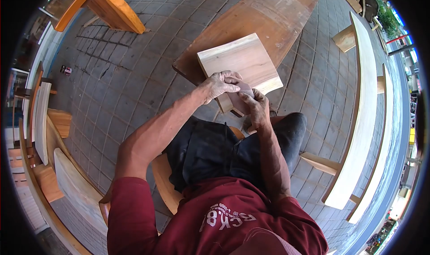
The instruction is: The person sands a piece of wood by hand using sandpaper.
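Observation:
Between my two hands I hold a piece of brownish-purple sandpaper point(240, 99), bent or folded. My left hand point(222, 85) pinches its upper left part with thumb and fingers. On its right edge, my right hand point(257, 104) is closed with the thumb on top. Just beyond the hands lies a pale wooden board point(239, 60) with darker grain and a light edge strip. It rests on the near end of a brown wooden bench point(251, 20), reaching past that end toward me. The sandpaper and fingers hide part of the board's near edge.
Long pale wooden benches point(358, 120) stand on the right. An orange-brown wooden piece point(112, 8) stands at upper left, and more wooden furniture point(74, 172) lines the left. A small can point(66, 70) is on the tiled floor point(134, 71). I sit on a wooden seat point(165, 174).

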### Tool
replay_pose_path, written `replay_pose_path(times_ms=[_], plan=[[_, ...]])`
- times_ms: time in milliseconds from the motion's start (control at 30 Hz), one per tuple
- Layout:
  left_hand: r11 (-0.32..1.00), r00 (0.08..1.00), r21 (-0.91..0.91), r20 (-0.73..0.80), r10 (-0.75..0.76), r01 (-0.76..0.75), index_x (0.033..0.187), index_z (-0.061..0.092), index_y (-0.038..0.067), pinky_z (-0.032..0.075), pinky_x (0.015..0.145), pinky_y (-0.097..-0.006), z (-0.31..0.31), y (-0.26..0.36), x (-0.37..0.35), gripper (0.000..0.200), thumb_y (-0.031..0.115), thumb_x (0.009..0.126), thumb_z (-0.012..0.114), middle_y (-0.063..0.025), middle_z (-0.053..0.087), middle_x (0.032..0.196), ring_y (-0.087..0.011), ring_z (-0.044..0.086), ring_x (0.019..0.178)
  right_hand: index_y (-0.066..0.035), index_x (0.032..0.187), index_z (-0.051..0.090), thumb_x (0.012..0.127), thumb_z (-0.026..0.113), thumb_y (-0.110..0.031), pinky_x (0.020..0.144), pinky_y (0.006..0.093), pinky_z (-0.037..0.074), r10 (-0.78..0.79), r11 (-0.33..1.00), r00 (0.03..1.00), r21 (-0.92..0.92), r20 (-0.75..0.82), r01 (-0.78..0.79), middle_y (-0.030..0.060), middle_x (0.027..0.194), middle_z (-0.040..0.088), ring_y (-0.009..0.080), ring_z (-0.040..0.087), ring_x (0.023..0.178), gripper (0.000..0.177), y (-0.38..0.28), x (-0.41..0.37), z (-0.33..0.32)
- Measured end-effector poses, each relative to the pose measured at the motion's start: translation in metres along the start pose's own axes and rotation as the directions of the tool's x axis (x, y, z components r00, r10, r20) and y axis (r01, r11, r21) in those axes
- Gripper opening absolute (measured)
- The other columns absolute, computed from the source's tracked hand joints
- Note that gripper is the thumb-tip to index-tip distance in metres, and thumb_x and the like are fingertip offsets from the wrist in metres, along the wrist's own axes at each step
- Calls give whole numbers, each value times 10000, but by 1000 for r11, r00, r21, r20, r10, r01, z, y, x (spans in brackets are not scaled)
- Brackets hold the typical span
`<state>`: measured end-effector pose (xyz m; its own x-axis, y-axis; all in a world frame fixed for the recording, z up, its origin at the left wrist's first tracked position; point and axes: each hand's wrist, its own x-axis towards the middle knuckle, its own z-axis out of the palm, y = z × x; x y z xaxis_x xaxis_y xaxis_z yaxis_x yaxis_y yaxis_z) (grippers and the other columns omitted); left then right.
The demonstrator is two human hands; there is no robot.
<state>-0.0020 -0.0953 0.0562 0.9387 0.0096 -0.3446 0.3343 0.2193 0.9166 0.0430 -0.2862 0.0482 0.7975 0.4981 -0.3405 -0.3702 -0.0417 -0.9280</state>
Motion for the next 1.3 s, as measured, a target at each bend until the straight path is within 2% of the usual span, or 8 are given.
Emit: replay_pose_path(times_ms=[233,467,567,733,867,967,1167,1300], plan=[[997,997,-68,66,37,-32,1171,610,115,435,962,-307,-5,-17,9,308,85,882,714,2,676,1056,-125,605,1013,-4,1054,699,851,761,-210,707,250,496,55,998,994,-28,93,-52,36,908,687,87,616,784,296,3,1,-12],[950,998,-311,-62,8,-27,1250,562,137,541,933,-358,3,6,1,381,47,899,680,28,581,1070,-131,606,1008,-36,1378,500,717,876,-316,915,300,467,-276,779,899,626,340,2,68,1327,560,148,540,1165,810,5,-11,-10],[948,999,-319,-33,-10,-1,1270,551,119,560,960,-355,7,7,-1,434,12,874,694,30,557,1039,-122,608,1009,-38,1383,504,699,898,-317,925,294,465,-292,896,923,408,250,172,66,1254,601,154,567,1121,837,19,-10,-4],[990,1000,-140,5,23,-23,1252,578,116,562,959,-352,12,-13,6,461,-13,830,711,22,590,1060,-128,629,967,46,1235,631,926,652,-15,954,309,476,-447,878,895,-185,8,440,100,1153,680,174,627,1052,315,7,-8,9],[647,983,757,-32,183,-96,1244,595,55,503,988,-390,2,1,0,499,92,777,768,-66,628,1191,-212,634,1073,-30,1214,682,893,660,-15,998,360,456,-473,881,880,-62,-55,469,116,1158,701,223,630,1141,322,32,8,-4],[81,826,952,212,523,-296,1305,586,73,355,1126,-407,-36,-29,5,502,176,835,730,-105,573,1353,-252,507,1296,-70,1219,687,779,709,-10,997,411,449,-622,400,725,-675,296,620,138,1213,686,278,637,1157,444,45,9,-16],[31,959,995,80,273,-91,1568,229,122,121,1238,-422,-45,-28,-1,816,431,921,620,-66,272,1616,-227,155,1519,-169,1374,578,678,792,-146,1145,538,163,-411,180,712,-715,569,675,48,1463,538,162,433,1415,728,46,-10,-11],[94,974,995,-34,225,13,1576,215,148,90,1233,-511,-40,-11,-5,949,479,840,713,-39,206,1641,-234,110,1529,-180,1447,505,628,810,-187,1164,583,81,-365,-15,814,-877,452,480,16,1508,488,196,335,1470,873,19,8,-63]])
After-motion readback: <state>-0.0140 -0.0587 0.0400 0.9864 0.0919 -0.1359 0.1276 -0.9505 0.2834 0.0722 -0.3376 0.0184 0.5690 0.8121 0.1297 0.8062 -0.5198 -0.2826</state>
